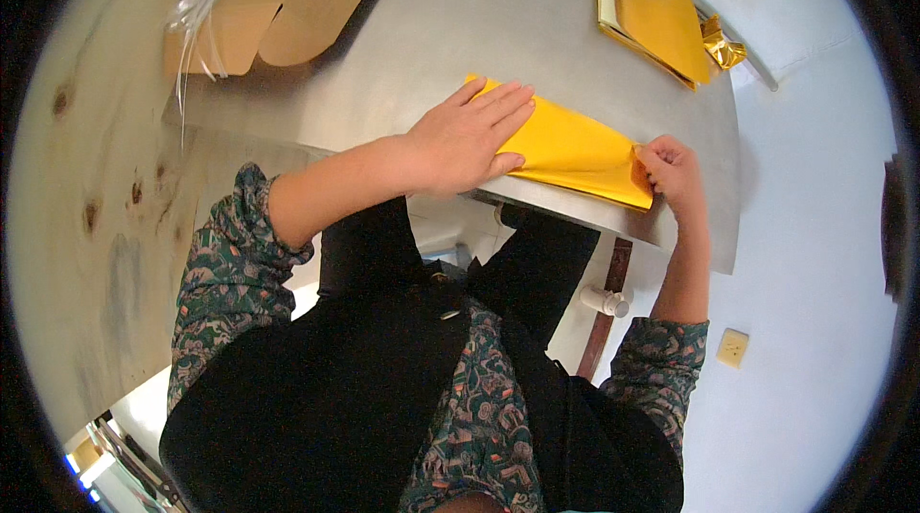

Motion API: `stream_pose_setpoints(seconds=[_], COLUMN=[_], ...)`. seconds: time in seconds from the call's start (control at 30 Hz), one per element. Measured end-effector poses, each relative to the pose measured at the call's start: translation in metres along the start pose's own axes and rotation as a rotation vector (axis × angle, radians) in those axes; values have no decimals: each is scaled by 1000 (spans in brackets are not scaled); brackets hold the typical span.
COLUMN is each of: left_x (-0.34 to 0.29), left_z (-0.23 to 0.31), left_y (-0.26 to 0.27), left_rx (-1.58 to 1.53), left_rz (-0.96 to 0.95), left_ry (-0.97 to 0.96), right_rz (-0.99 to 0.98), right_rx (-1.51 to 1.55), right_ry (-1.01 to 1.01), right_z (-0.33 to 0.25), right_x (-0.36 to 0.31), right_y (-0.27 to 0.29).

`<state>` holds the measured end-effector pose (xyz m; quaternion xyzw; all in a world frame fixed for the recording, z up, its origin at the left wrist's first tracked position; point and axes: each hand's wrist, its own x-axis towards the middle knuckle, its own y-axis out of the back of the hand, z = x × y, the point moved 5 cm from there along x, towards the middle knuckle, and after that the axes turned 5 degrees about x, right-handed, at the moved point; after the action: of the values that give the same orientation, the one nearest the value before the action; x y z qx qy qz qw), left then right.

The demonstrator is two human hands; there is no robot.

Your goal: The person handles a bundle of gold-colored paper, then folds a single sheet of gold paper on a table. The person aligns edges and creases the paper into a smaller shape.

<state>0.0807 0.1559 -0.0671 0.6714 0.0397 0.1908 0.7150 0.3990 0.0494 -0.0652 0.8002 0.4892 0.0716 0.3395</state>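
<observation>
A folded sheet of gold foil paper (570, 142) lies along the near edge of the metal table in front of me. My left hand (470, 136) rests flat on its left end, fingers stretched out and pointing to the upper right. At the opposite end, my right hand (668, 168) pinches the sheet's right edge between thumb and curled fingers. The paper is slightly creased and lifted beside that pinch.
On the metal table (460, 24), a stack of gold foil sheets (661, 20) lies at the far right, with a crumpled gold piece (723, 44) beside it. An open cardboard box (316, 10) with clear plastic strips (203, 10) stands far left. A white wall (805, 226) bounds the right.
</observation>
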Motion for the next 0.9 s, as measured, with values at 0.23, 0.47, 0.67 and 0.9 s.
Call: stream_pose_setpoints(seconds=[0.23,0.47,0.67,0.9], left_x=[-2,-2,-2,-2], left_z=[-2,-8,-5,-5], left_y=[-6,-10,-9,-7], left_rx=[-1,22,37,38], left_rz=[-5,-7,0,-23], left_ry=[5,10,-7,16], right_rz=[402,-19,5,87], right_rx=[-529,-359,-474,-700], right_ry=[901,850,759,596], right_z=[-143,-137,-107,-63], right_x=[-109,-146,-151,-158], right_y=[-27,-179,-172,-125])
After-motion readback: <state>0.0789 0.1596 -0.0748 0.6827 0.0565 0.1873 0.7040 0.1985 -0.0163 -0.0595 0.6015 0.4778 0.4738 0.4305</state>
